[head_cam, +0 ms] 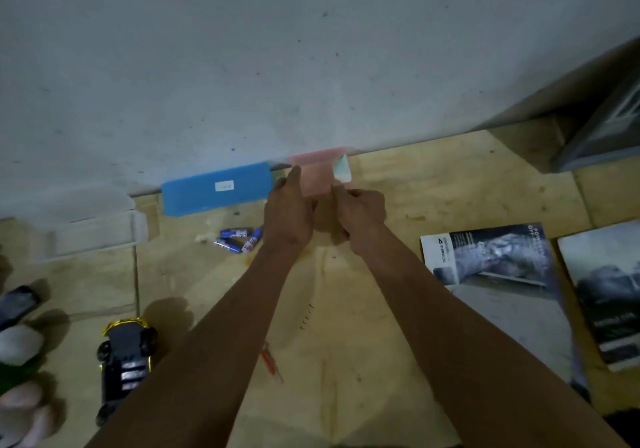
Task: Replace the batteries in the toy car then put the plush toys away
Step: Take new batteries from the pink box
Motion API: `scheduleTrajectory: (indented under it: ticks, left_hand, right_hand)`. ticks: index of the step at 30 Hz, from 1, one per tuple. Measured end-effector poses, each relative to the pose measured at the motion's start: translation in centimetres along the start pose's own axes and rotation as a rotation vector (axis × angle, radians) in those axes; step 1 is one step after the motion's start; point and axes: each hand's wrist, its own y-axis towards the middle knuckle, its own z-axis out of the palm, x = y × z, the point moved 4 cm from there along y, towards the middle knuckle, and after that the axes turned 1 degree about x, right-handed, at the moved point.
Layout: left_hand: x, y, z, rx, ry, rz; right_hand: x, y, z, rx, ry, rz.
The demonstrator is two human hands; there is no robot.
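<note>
Both my hands reach forward to a blurred pink box (317, 174) standing against the wall. My left hand (289, 210) touches its left side with the fingers extended. On the box's right side my right hand (360, 214) has its fingers curled, just below a pale green flap (342, 168). Whether either hand grips the box is unclear. Several blue batteries (239, 239) lie loose left of my left wrist. The toy car (124, 368), black and yellow, lies belly-up at the lower left. A red screwdriver (270, 361) lies partly under my left forearm. Plush toys (20, 378) sit at the left edge.
A blue box (216, 189) leans on the wall beside the pink one. A clear plastic tray (93, 229) lies at the left. Two booklets (498, 285) lie on the right of the wooden surface (450, 184). A dark case (606, 129) stands at the far right.
</note>
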Motion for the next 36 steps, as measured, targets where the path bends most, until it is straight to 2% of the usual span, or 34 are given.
scheduleTrajectory:
  ticks: [4,10,20,26,30,32,34,36]
  left_hand:
    - [0.2,0.8,0.4,-0.04,0.039,-0.003]
    - [0.6,1.0,0.6,-0.011,0.026,0.04]
    - [0.5,0.9,0.3,0.034,-0.101,-0.035]
    - [0.7,0.2,0.3,-0.071,-0.137,-0.135]
    - [0.9,0.7,0.4,-0.012,-0.046,-0.081]
    - [0.8,1.0,0.2,0.05,-0.036,-0.063]
    - [0.6,1.4,0.0,0.086,-0.009,-0.045]
    - [0.4,1.7,-0.2,0.089,0.007,-0.024]
  right_hand:
    - [-0.1,0.7,0.0,0.021,0.073,0.114]
    - [0.1,0.0,0.7,0.137,0.225,0.272]
    - [1.2,-1.6,-0.3,0.244,0.158,0.118]
    - [5.1,-0.9,-1.3,0.293,0.168,0.071]
    - [8.1,-0.2,-1.5,0.444,-0.053,-0.05]
    - [8.6,-0.1,-1.1,0.533,-0.271,-0.219]
    - [8.5,0.5,-0.2,0.532,-0.605,-0.466]
    - [8.0,0.9,1.0,0.495,-0.821,-0.641]
